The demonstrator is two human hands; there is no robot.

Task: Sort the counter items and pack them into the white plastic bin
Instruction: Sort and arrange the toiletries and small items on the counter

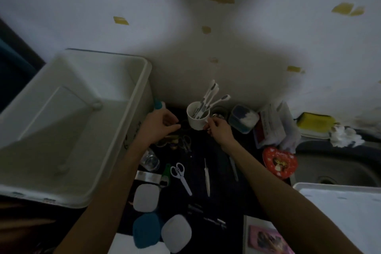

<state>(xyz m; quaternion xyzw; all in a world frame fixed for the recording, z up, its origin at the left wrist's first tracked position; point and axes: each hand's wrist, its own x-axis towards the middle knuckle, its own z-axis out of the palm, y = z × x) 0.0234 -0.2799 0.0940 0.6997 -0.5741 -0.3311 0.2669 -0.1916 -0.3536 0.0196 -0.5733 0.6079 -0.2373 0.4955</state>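
Presently right hand (219, 130) fingers pinch the white mug (198, 117) handle; left hand (159, 125) fingers grip something dark.

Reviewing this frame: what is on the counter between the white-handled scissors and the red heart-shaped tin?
In the head view, between the white-handled scissors and the red heart-shaped tin lie a thin pale stick-like tool and a slim grey one, partly under the right forearm.

No readable text anywhere. Dark printed marks on the side wall of the white plastic bin (132, 136) are too blurred to make out. The white-and-red paper packet (270, 126) at the back of the desk carries lines of print, illegible. The red heart-shaped tin (279, 163) shows a picture only, no legible words.
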